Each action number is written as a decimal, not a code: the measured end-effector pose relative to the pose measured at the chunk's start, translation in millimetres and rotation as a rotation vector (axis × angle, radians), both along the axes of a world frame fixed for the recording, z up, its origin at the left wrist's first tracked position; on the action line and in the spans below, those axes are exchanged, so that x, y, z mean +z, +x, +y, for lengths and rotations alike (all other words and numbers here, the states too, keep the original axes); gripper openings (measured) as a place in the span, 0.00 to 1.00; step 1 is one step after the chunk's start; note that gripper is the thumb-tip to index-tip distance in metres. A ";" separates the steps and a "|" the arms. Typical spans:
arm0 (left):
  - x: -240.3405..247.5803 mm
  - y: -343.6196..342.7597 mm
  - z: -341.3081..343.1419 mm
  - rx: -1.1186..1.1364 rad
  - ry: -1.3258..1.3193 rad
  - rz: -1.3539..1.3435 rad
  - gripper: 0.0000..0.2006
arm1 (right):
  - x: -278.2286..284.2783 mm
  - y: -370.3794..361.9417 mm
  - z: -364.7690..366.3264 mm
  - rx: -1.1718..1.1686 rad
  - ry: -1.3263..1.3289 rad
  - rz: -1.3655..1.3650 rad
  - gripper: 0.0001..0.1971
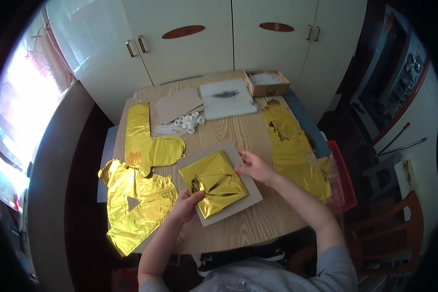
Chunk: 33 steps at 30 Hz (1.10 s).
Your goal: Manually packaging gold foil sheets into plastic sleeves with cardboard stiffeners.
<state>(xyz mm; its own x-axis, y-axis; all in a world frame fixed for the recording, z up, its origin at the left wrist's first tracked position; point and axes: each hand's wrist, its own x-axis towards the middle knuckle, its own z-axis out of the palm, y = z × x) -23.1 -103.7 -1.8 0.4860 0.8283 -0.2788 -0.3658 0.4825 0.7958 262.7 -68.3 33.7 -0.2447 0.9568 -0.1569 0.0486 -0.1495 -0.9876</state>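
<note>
Folded gold foil (224, 177): laid on grey card (250, 194), toward table's (221, 134) six o'clock.
Left hand (187, 204): foil and card gripped at card's eight o'clock.
Right hand (256, 168): card's edge pinched at two o'clock.

No text, label, number or sign is legible. Markings that cannot be resolved are as follows. Cardboard box (270, 90): small dark mark on the front wall; too small to read. White slab (228, 103): dark, irregular patch on the upper face; whether it is printing cannot be determined. Grey shirt (248, 278): faint light marks at the lower edge of the view; whether they form lettering cannot be determined.
</note>
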 end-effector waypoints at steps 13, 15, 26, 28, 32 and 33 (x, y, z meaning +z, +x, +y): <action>16.7 2.8 11.2 0.427 -0.060 0.109 0.12 | -48.8 51.4 252.2 0.082 0.821 -1.414 0.23; 19.1 4.0 9.4 0.414 -0.048 0.136 0.12 | -49.7 49.7 257.1 0.106 0.762 -1.381 0.24; 4.3 2.6 12.2 0.375 -0.044 0.152 0.11 | -27.3 53.0 249.3 0.120 0.631 -1.280 0.14; 8.1 3.4 13.8 0.371 -0.011 0.171 0.12 | -21.4 50.0 244.5 0.118 0.631 -1.312 0.13; 7.5 3.9 13.7 0.370 0.024 0.181 0.12 | -39.1 51.8 239.9 0.134 1.024 -1.370 0.12; 7.6 5.6 14.7 0.358 0.013 0.170 0.12 | -49.8 56.2 238.9 0.101 1.085 -1.392 0.11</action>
